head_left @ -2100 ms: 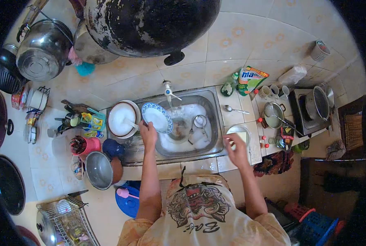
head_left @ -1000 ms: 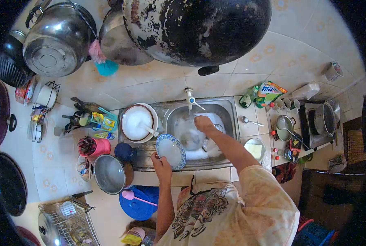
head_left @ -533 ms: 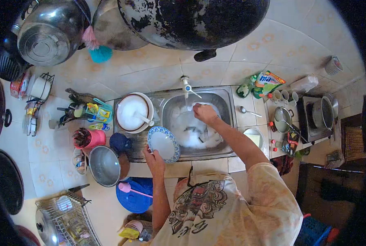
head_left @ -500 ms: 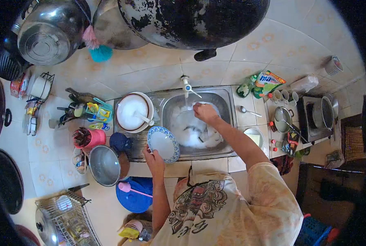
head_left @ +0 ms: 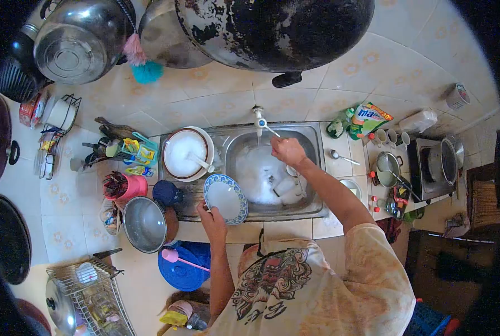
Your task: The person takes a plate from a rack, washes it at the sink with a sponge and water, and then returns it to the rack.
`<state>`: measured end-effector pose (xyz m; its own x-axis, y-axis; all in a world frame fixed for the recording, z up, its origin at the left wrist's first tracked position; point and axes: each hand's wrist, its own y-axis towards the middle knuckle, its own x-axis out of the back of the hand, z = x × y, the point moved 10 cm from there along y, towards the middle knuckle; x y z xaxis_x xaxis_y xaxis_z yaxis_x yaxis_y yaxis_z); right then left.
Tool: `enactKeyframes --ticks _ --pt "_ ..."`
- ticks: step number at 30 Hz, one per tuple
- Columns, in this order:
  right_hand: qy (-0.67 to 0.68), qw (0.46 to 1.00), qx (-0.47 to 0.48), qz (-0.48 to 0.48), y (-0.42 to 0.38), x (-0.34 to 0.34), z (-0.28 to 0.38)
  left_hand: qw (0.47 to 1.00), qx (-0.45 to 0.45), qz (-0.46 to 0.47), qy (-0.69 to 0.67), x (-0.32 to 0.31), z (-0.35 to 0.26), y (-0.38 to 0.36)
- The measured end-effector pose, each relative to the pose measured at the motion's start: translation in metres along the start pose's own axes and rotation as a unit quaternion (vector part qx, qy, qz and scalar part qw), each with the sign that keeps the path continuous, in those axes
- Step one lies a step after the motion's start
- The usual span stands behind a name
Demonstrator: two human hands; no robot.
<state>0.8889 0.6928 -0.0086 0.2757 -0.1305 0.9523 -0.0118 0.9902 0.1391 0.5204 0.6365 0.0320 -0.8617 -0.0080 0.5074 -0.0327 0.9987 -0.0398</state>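
Only legible print: the green-and-orange pouch (head_left: pixel 367 119) standing against the wall tiles right of the sink (head_left: pixel 317 168) shows white letters "ma", then cut off, under an orange corner band whose print is too small to read. The shirt (head_left: pixel 294 297) front has a dark script word under a mask graphic, seen upside down and not readable with certainty. Packets in the rack (head_left: pixel 93 302) at lower left and the box (head_left: pixel 29 109) on the left have print too small to read.

Glossy glazed plate (head_left: pixel 226 198) — shiny steel sink (head_left: pixel 317 168).
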Motion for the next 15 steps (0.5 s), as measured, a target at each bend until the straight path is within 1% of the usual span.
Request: enactKeyframes --ticks 2,3,5,6,8,9,11,12,14,15 --pt "0.032 0.998 -0.048 -0.027 -0.004 0.026 -0.007 1.000 0.027 0.006 -0.001 -0.002 0.003 0.001" --pt "0.031 0.998 -0.047 -0.027 -0.004 0.024 -0.011 1.000 0.027 0.006 -0.002 -0.002 0.001 0.001" --pt "0.089 0.987 -0.104 -0.082 -0.006 0.026 -0.032 0.999 0.046 0.011 -0.007 -0.003 -0.002 0.002" --pt "0.089 0.987 -0.103 -0.083 -0.006 0.023 -0.034 0.999 0.045 0.010 -0.008 -0.004 0.000 0.003" --pt "0.137 0.969 -0.164 -0.122 -0.008 0.023 -0.052 0.996 0.065 0.023 -0.049 -0.008 0.007 0.003" --pt "0.137 0.969 -0.163 -0.125 -0.006 0.022 -0.052 0.997 0.063 0.022 -0.050 -0.007 0.007 0.004" --pt "0.170 0.952 -0.217 -0.129 -0.010 0.014 -0.063 0.998 0.058 0.029 -0.014 -0.008 0.007 0.005" --pt "0.171 0.952 -0.216 -0.132 -0.011 0.006 -0.064 0.998 0.056 0.027 -0.014 -0.008 0.004 0.005" --pt "0.179 0.943 -0.254 -0.120 -0.016 -0.018 -0.073 1.000 -0.001 0.007 -0.009 -0.004 -0.015 0.005" --pt "0.180 0.943 -0.253 -0.123 -0.017 -0.020 -0.070 1.000 -0.004 0.006 -0.009 -0.003 -0.015 0.006"
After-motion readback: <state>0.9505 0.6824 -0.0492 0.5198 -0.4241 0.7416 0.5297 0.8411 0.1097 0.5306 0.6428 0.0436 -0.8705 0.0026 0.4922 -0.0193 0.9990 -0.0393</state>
